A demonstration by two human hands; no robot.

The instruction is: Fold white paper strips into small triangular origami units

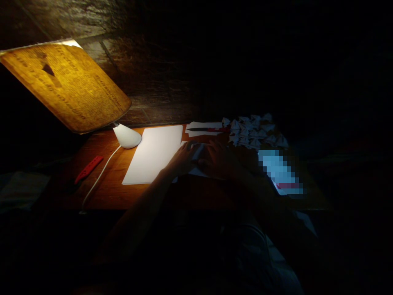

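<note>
A sheet of white paper lies on the wooden table, partly covered by my hands. My left hand rests on its left side, fingers stretched forward over the paper. On its right side lies my right hand, fingers apart and pressed down, the thumb pointing toward my left hand. Neither hand visibly grips anything, though the light here is dim. Left of my hands sits a stack of blank white paper. Beyond them a knife with a dark blade and red handle lies across small paper pieces.
Many small folded paper shapes stand in rows at the back right. A lit phone, its screen blurred, lies at the right. At the left are a lamp with a printed shade, its white cord and a red-handled object.
</note>
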